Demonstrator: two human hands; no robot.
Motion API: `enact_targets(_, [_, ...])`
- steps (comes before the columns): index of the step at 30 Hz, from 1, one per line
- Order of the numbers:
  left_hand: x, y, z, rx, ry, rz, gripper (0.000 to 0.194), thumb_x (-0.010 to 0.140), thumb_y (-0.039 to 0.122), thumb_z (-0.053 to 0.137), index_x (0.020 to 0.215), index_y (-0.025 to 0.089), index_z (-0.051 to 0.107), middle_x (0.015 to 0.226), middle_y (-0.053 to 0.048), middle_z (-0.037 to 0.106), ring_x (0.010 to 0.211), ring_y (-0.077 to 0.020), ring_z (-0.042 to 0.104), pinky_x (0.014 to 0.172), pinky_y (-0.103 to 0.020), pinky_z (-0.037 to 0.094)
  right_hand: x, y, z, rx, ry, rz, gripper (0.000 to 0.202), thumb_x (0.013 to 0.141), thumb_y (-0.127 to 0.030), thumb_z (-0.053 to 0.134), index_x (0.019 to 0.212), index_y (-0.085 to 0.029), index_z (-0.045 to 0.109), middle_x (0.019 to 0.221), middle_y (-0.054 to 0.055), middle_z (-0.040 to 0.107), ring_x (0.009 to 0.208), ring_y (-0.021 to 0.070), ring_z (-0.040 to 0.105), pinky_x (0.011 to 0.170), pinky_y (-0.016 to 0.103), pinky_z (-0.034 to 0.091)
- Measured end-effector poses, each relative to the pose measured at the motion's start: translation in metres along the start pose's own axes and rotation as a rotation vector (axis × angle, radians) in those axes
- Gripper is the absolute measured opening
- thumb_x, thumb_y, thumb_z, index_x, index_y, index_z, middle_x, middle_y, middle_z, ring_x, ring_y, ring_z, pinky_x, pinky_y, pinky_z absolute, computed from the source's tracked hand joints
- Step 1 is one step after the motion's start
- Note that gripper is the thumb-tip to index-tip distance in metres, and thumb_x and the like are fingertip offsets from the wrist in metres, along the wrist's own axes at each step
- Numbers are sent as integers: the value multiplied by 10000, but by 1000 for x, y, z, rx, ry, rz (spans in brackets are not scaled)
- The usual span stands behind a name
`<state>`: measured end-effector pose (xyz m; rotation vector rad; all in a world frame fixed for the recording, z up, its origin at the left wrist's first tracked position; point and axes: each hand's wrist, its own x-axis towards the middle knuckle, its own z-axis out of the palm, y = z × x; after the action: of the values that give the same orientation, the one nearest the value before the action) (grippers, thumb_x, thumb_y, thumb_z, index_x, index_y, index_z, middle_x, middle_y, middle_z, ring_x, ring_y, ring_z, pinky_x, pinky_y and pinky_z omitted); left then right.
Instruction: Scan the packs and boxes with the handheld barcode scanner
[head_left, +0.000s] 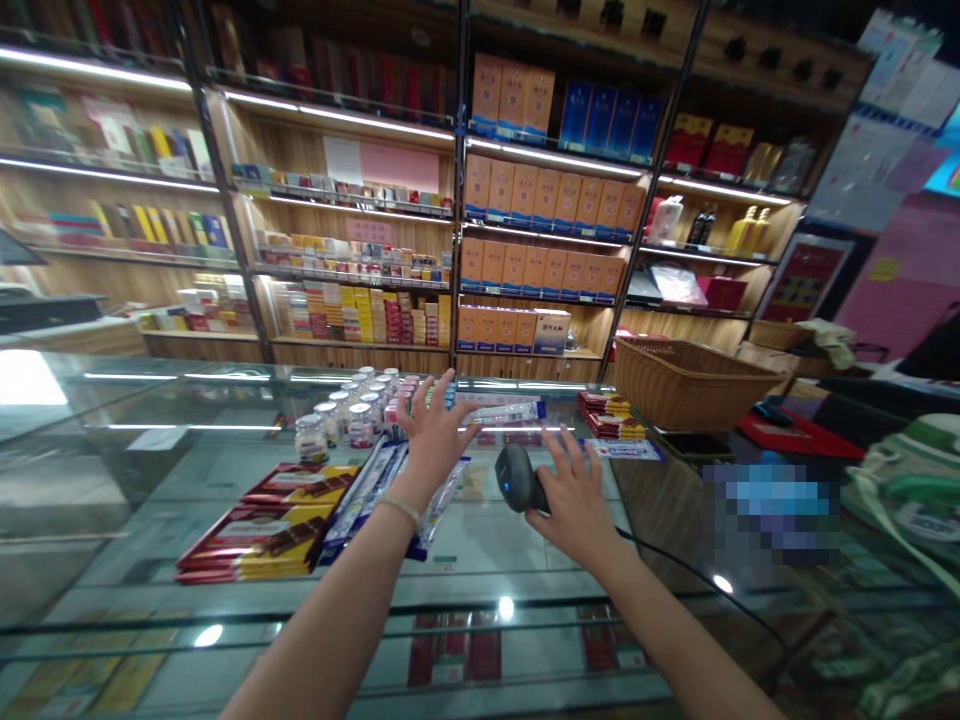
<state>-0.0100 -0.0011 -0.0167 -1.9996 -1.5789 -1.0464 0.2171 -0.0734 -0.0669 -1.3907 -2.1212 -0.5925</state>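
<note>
My left hand [435,435] reaches over the glass counter with its fingers spread and nothing visible in them. Below and beside it lie long blue-and-white packets [367,490]. Just beyond its fingertips are small pink-capped containers [401,395] and a long clear-and-blue packet [502,412]. My right hand [577,500] is around the handle of a black barcode scanner [515,478], thumb on the near side. The scanner's head points left and shows a blue light; the palm hides its handle. Left of the packets are stacked red-and-yellow chocolate bars [262,535].
White-lidded jars [330,425] stand on the counter. More red-and-yellow bars [615,415] and a blue-and-white packet [622,449] lie to the right, near a wicker basket [682,385]. The scanner's cable [697,570] trails right. Stocked shelves [457,220] line the back.
</note>
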Motion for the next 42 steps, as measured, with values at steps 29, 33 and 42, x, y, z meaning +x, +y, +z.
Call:
enact_targets(29, [-1,-2,5,-20,30,22,219,813,367,797,1030,354,768,1639,-52,415,1506,-391,304,1192,-702,121,10,20,-12,63,-272,-43,823,824,-642,659,1494,-209,459,1719,173,166,1594,359,116,1241,655,128])
enact_targets(33, [-1,-3,7,-18,34,36,228,807,360,799,1032,355,765,1651,-39,398,1510,-386,294,1197,-697,107,28,36,-16,8,-181,-3,806,912,-675,553,1580,-262,367,1730,155,129,1596,350,112,1236,650,129])
enact_targets(42, [-1,-1,4,-21,29,47,216,805,334,794,1018,351,769,1649,-41,400,1491,-394,324,1195,-715,111,78,56,-7,-72,18,-55,686,907,-565,662,1517,-308,481,1709,126,239,1583,379,129,1236,666,19])
